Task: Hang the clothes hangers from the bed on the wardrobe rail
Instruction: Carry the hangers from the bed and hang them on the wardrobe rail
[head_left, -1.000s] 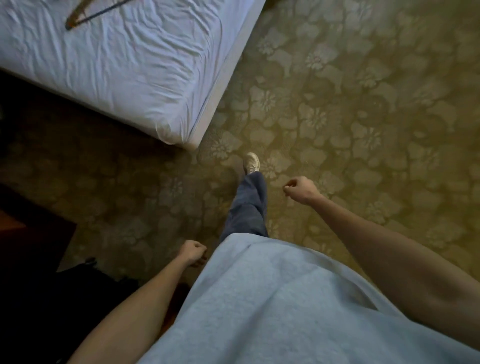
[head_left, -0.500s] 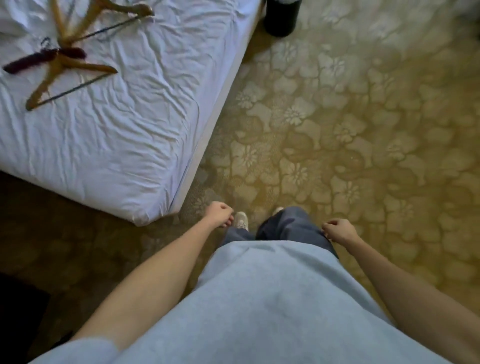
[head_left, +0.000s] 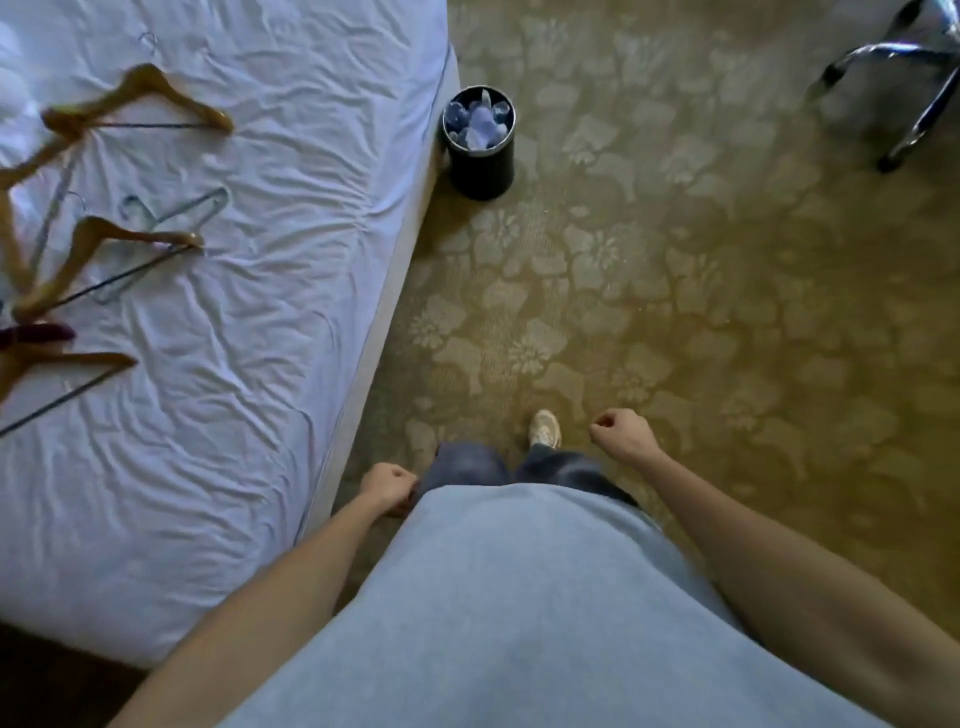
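Several clothes hangers lie on the white sheet of the bed (head_left: 249, 364) at the left. A wooden hanger (head_left: 135, 98) is farthest back, another wooden hanger (head_left: 104, 249) lies nearer, and a thin wire hanger (head_left: 176, 218) lies partly under it. A dark red hanger (head_left: 36, 332) and one more wooden hanger (head_left: 67, 364) are cut off by the left edge. My left hand (head_left: 387, 486) is a loose fist beside my hip, close to the bed's side. My right hand (head_left: 621, 436) is also a fist over the carpet. Both hold nothing. No wardrobe rail is in view.
A black waste bin (head_left: 480, 156) with crumpled plastic inside stands on the floor against the bed's side. Chrome chair legs (head_left: 914, 83) show at the top right. Patterned olive carpet (head_left: 701, 312) covers the floor to the right of the bed.
I have walked forward along the bed's side. More of the hangers, the bin and the chair legs have come into view. Both fists stay closed and swing with my steps.
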